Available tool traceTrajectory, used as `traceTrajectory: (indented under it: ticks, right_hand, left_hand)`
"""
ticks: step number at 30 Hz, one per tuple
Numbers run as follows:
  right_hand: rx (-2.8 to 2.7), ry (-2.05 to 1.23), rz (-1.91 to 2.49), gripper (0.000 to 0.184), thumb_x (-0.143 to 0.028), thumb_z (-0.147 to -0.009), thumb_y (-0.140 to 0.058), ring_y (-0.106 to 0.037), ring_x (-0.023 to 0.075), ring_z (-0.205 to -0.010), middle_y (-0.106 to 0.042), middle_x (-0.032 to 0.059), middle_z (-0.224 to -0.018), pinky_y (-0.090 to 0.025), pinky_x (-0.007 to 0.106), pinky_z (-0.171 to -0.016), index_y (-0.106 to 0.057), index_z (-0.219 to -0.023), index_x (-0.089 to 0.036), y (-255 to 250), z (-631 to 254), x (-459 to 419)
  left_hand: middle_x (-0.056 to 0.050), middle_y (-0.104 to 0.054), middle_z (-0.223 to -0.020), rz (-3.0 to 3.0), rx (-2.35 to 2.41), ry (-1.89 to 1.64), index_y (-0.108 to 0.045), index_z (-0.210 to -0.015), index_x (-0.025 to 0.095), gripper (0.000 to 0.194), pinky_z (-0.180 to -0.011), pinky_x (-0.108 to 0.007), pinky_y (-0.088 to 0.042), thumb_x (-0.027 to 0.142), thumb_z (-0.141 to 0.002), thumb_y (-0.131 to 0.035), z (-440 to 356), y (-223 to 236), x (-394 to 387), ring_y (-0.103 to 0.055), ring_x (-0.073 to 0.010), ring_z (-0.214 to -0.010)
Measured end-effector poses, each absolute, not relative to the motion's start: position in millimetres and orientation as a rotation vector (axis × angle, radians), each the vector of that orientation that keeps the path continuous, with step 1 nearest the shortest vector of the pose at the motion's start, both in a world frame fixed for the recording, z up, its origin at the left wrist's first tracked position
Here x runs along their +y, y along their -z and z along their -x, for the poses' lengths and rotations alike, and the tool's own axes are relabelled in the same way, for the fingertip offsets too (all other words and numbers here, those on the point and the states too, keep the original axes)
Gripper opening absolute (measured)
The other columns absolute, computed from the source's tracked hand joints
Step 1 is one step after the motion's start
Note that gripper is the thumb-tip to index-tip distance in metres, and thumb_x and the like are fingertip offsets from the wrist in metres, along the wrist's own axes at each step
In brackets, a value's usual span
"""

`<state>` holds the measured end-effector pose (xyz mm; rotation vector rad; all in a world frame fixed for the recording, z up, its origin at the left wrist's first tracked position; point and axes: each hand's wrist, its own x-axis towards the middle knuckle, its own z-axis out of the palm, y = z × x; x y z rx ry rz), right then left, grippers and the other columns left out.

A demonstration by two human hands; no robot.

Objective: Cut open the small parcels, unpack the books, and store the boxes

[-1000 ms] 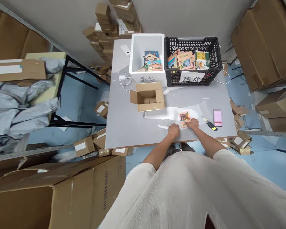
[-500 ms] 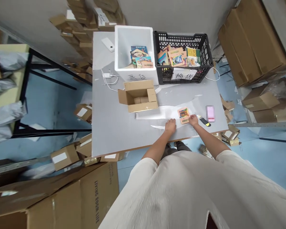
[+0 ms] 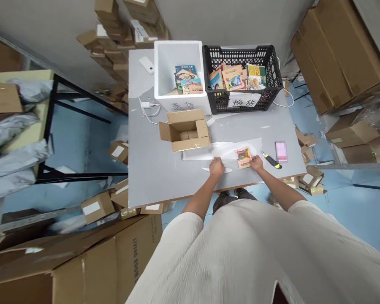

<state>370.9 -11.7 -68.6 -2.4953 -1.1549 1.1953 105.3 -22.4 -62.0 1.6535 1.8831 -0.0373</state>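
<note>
An orange-bordered booklet (image 3: 243, 157) with a colourful cover lies on a thin white sheet (image 3: 223, 150) at the table's front. My right hand (image 3: 256, 163) grips its lower right edge between thumb and fingers. To the left, my left hand (image 3: 217, 167) is closed at the sheet's lower edge, over a narrow white strip (image 3: 228, 170); what its fingers pinch is hidden. Beyond it stands an open cardboard box (image 3: 190, 145) with its flaps up. Right of my right hand lie a black and yellow box cutter (image 3: 272, 161) and a phone (image 3: 281, 152) with a pink screen.
At the table's back stand a white foam box (image 3: 177, 45) and a black plastic crate (image 3: 270, 80), both holding books. A white device (image 3: 146, 66) and a charger with cable (image 3: 145, 104) lie at the back left. Cartons and shelves (image 3: 47, 126) surround the grey table (image 3: 158, 177).
My left hand has slid left along the sheet and its fingers have curled. The booklet stays in my right hand, turned slightly. The head view has shifted a little.
</note>
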Motion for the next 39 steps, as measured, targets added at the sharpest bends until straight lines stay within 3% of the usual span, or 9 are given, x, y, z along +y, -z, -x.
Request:
traceTrajectory:
  ticks: [5, 9, 14, 21, 27, 33, 39]
  right_hand:
    - [-1.339, -1.282, 2.357, 0.022, -0.021, -0.092, -0.063, -0.073, 0.0246, -0.111, -0.078, 0.0063, -0.115, -0.057, 0.031, -0.095, -0.067, -0.114, -0.024, 71, -332, -14]
    - [-1.292, -1.197, 2.386, 0.02, -0.019, -0.095, -0.058, -0.073, 0.0258, -0.11, -0.079, 0.0073, -0.113, -0.058, 0.031, -0.092, -0.069, -0.111, -0.023, 66, -336, -13]
    - [-1.123, -0.975, 2.546, 0.026, -0.02, -0.095, -0.06, -0.074, 0.0274, -0.105, -0.078, 0.0109, -0.115, -0.058, 0.032, -0.087, -0.07, -0.118, -0.02, 56, -378, -18]
    - [-1.225, -1.008, 2.594, 0.026, -0.021, -0.093, -0.062, -0.073, 0.0292, -0.109, -0.078, 0.0111, -0.112, -0.057, 0.035, -0.09, -0.074, -0.116, -0.021, 58, -409, -30]
    - [-1.407, -0.989, 2.549, 0.04, -0.023, -0.094, -0.061, -0.071, 0.0304, -0.115, -0.075, 0.0116, -0.125, -0.057, 0.038, -0.094, -0.068, -0.134, -0.023, 69, -417, -34]
    - [-1.811, -0.85, 2.373, 0.051, -0.022, -0.099, -0.05, -0.059, 0.0347, -0.135, -0.063, 0.0187, -0.148, -0.049, 0.046, -0.113, -0.064, -0.148, -0.018, 70, -411, -43]
    - [-2.128, -0.93, 2.103, 0.063, -0.03, -0.097, -0.059, -0.05, 0.0401, -0.143, -0.051, 0.0171, -0.164, -0.044, 0.054, -0.116, -0.058, -0.159, -0.024, 69, -388, -38]
  left_hand:
    - [-0.012, -0.07, -0.118, -1.342, 2.037, -0.221, -0.059, -0.121, 0.024, 0.022, -0.093, -0.04, -0.053, 0.019, -0.104, -0.044, -81, 51, -22, -0.069, -0.0289, -0.109]
    - [-0.009, -0.067, -0.119, -1.494, 1.875, -0.382, -0.058, -0.11, 0.025, 0.016, -0.101, -0.037, -0.052, 0.015, -0.1, -0.049, -100, 55, -20, -0.066, -0.0234, -0.112]
    - [-0.009, -0.067, -0.112, -1.651, 1.603, -0.432, -0.059, -0.1, 0.025, 0.012, -0.108, -0.039, -0.051, 0.014, -0.098, -0.054, -149, 69, -10, -0.062, -0.0246, -0.12]
    - [-0.011, -0.068, -0.126, -1.824, 1.497, -0.124, -0.066, -0.115, 0.023, 0.02, -0.107, -0.042, -0.051, 0.014, -0.101, -0.055, -191, 84, -4, -0.063, -0.0277, -0.124]
    - [-0.017, -0.059, -0.151, -2.024, 1.48, 0.142, -0.062, -0.138, 0.023, 0.041, -0.113, -0.046, -0.046, 0.023, -0.098, -0.07, -198, 81, -2, -0.051, -0.0355, -0.143]
    - [-0.018, -0.067, -0.138, -2.073, 1.501, 0.272, -0.068, -0.128, 0.02, 0.033, -0.112, -0.048, -0.044, 0.011, -0.103, -0.05, -204, 73, 1, -0.057, -0.034, -0.137]
    - [-0.017, -0.068, -0.135, -2.03, 1.562, 0.178, -0.066, -0.13, 0.019, 0.031, -0.107, -0.044, -0.046, 0.014, -0.103, -0.051, -203, 49, 10, -0.067, -0.0308, -0.123]
